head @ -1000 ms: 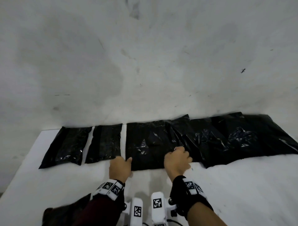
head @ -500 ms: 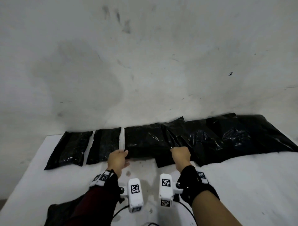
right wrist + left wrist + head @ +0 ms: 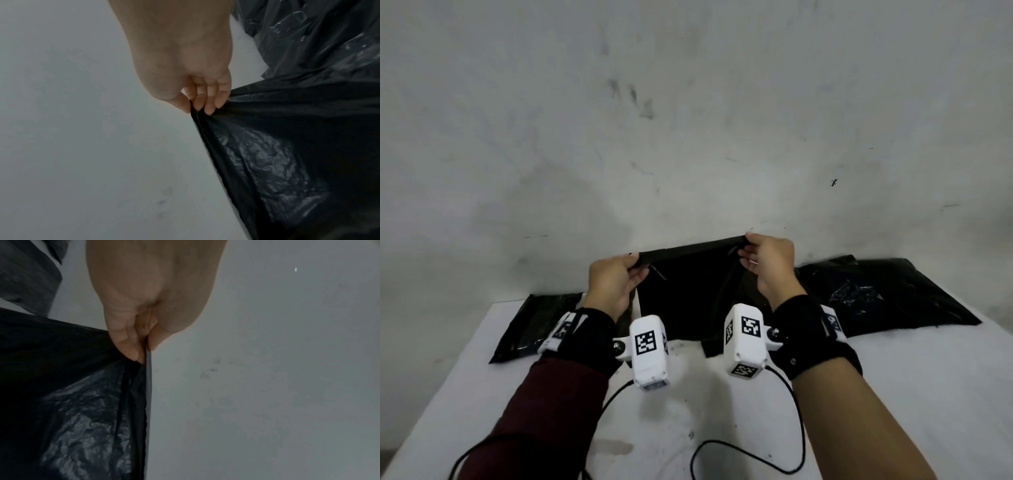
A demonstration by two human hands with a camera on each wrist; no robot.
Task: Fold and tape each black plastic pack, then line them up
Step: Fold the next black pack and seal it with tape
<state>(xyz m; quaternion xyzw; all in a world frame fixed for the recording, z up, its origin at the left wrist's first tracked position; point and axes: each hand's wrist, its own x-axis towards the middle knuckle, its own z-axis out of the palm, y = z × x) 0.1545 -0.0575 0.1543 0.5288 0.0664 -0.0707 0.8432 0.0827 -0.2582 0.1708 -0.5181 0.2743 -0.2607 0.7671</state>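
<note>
I pinch the pack [image 3: 688,291] by its top corners, left hand [image 3: 613,284] and right hand [image 3: 767,263], thumb against fingertips, lifting it mid-frame so it hangs flat for folding; other packs [image 3: 887,294] lie on the table [image 3: 893,394].
</note>
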